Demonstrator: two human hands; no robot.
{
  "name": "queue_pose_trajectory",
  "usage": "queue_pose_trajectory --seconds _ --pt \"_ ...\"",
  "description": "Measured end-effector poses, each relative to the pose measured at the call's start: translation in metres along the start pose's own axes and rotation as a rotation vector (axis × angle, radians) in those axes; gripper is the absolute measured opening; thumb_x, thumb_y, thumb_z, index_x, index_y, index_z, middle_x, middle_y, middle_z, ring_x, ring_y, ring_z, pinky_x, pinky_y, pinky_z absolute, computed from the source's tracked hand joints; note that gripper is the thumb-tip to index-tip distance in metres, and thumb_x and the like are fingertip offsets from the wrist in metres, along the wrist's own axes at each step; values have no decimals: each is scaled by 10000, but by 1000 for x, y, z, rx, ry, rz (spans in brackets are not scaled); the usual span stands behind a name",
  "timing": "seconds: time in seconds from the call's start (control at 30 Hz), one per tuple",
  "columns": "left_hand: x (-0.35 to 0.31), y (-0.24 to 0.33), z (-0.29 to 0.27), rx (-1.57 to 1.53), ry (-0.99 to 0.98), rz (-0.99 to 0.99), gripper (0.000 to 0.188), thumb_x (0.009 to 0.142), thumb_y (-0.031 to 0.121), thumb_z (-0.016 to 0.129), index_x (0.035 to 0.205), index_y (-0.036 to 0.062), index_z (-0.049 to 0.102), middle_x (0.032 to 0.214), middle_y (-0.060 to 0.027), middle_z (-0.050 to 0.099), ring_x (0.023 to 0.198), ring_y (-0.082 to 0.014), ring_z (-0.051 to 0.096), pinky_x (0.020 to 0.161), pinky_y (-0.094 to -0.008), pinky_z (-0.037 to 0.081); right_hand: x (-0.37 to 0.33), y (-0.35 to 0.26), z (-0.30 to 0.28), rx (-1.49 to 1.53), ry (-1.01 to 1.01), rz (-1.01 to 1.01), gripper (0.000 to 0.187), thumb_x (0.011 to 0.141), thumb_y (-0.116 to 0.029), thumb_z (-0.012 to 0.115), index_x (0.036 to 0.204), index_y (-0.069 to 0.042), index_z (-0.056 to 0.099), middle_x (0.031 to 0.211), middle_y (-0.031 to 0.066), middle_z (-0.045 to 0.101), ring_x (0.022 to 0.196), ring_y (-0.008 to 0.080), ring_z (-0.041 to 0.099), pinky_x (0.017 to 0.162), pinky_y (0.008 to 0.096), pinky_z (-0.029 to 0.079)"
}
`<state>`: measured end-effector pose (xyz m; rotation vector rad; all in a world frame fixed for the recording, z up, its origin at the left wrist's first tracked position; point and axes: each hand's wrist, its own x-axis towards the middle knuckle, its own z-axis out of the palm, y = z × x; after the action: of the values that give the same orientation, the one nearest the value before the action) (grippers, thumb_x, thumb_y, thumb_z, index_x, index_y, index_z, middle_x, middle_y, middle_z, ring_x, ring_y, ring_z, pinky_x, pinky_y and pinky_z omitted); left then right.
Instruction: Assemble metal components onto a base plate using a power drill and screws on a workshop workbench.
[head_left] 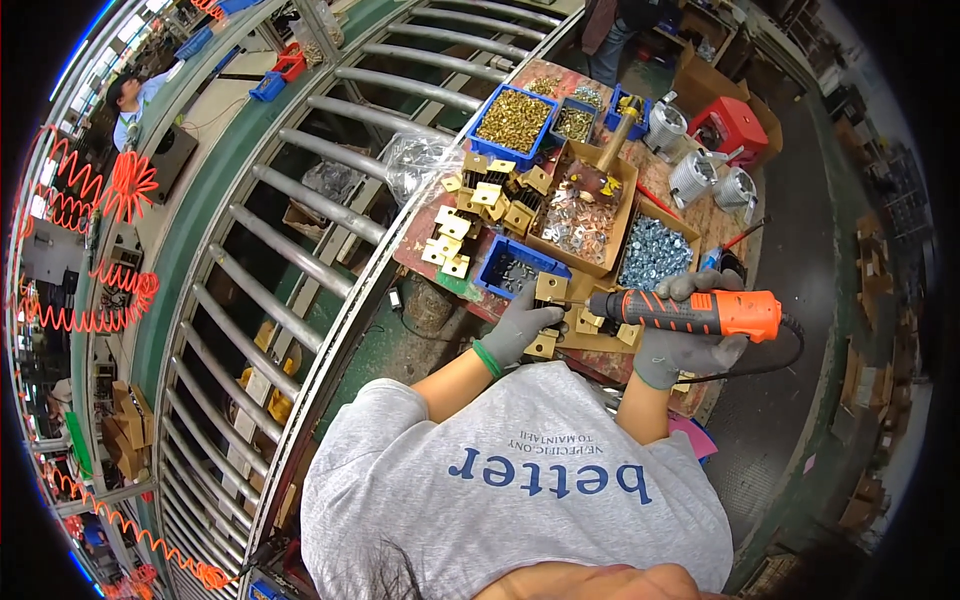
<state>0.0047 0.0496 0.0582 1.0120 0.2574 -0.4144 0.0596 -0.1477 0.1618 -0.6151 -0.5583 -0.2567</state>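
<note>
In my gloved left hand (517,328), closed fingers grip a brass-coloured terminal block (550,288) with dark parts. My gloved right hand (664,357) is wrapped round an orange and black electric screwdriver (680,312), held nearly level. Its bit points left and meets or nearly meets the block; I cannot tell which. More brass pieces (592,322) lie just beneath the tool. Beside my left hand stands a blue bin (490,280) of small dark parts. Beyond the screwdriver, a cardboard box holds blue-silver fasteners (655,250).
Stacked brass blocks (490,195) stand at the bench's left. Behind are a box of copper-coloured pieces (578,225), a blue bin of gold fasteners (515,120), a mallet (622,128), metal cylinders (692,178) and a red stool (728,128). A roller conveyor (300,250) runs along the left.
</note>
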Motion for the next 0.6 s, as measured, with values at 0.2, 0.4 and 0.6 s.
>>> queue_pose_trajectory --seconds 0.2,0.4,0.6 --pt "7 -6 -13 190 30 103 464 861 22 569 1297 9 409 1082 -99 601 872 -162 612 781 -315 530 6 8 23 -100 107 7 692 745 -549 731 1062 34 532 846 172 650 720 269 659 669 401 557" --pt "16 -20 -28 422 102 174 491 841 44 600 1292 0 412 1058 -90 591 876 -157 610 802 -305 526 4 25 25 -110 7 96 723 722 -540 763 1073 49 533 852 187 646 734 271 663 669 415 562" --pt "14 6 -29 297 109 98 448 825 40 615 1242 -5 458 1027 -97 610 858 -160 629 771 -307 544 5 41 14 -88 48 1 688 753 -538 736 1053 46 529 860 192 646 747 285 669 694 429 568"
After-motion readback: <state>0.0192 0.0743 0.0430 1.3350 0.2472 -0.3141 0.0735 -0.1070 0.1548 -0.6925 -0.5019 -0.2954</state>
